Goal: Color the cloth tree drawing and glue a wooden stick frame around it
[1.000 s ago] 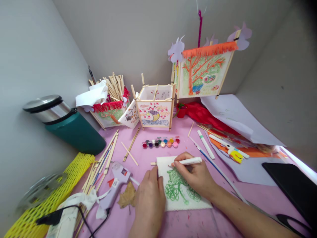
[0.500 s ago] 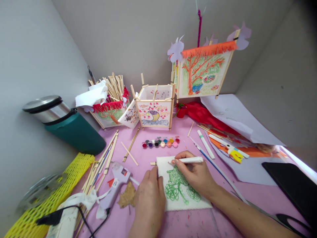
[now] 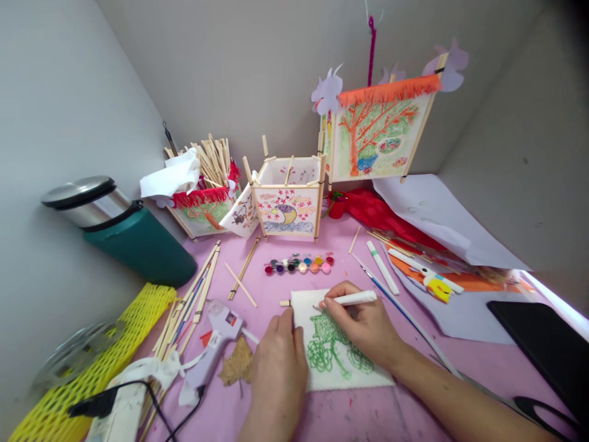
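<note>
A white panel [image 3: 299, 362] lies on the pink table, bearing a green drawing [image 3: 324, 334] of looping lines. My right hand [image 3: 361, 319] pinches a white felt-tip pen [image 3: 354, 298], its tip at the panel's upper part. Part of the drawing is hidden under that hand. Along the panel's left edge, my left hand [image 3: 278, 362] grips the side with bent fingers; its fingertips are partly hidden. A short wooden stick end [image 3: 285, 303] juts out beyond that edge. Beside the left hand lie a dry leaf [image 3: 237, 362] and a glue gun [image 3: 216, 344].
Behind the panel sits a strip of paint pots [image 3: 299, 265]. A stick-framed lantern [image 3: 289, 209] stands at the back, another lantern [image 3: 377, 135] hangs right. A teal bottle [image 3: 142, 245] stands left. Right are a paintbrush [image 3: 391, 298], a green-banded marker [image 3: 383, 268] and scissors [image 3: 543, 411].
The pen tip has shifted very slightly on the panel, with the right hand. My left hand and the panel stay in place.
</note>
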The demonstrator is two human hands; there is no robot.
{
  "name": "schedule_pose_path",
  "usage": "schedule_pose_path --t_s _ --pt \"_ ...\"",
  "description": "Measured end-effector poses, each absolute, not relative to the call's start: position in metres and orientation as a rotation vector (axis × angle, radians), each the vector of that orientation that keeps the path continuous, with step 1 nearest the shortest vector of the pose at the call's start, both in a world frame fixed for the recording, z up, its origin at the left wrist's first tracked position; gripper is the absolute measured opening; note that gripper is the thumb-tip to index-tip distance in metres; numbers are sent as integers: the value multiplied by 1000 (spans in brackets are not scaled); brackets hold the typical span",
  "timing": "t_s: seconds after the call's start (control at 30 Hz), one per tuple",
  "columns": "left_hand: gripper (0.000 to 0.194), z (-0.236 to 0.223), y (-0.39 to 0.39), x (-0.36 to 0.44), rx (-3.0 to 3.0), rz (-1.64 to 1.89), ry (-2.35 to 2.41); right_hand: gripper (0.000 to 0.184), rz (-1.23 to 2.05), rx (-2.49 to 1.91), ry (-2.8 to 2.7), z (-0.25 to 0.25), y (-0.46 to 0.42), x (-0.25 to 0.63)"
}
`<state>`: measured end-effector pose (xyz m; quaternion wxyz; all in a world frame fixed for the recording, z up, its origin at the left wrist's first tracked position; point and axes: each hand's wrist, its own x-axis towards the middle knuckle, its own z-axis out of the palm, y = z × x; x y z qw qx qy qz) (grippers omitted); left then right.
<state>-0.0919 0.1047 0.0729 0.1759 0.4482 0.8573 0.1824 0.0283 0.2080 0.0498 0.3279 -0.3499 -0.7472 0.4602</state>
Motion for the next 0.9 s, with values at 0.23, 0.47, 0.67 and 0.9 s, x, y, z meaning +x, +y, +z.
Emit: schedule_pose_path --t_s 0.23,0.47,0.67,0.9 --pt "29 71 105 -93 1289 516 2432 14 1197 -910 -1967 50 208 27" --pt "31 74 106 -92 1256 511 2422 15 1186 -903 -1990 53 207 28" --pt "31 75 105 -91 1254 496 2422 16 1184 -906 -2016 51 208 29" --pt "32 75 105 -91 1244 482 2425 16 1172 -912 -2026 50 209 28"
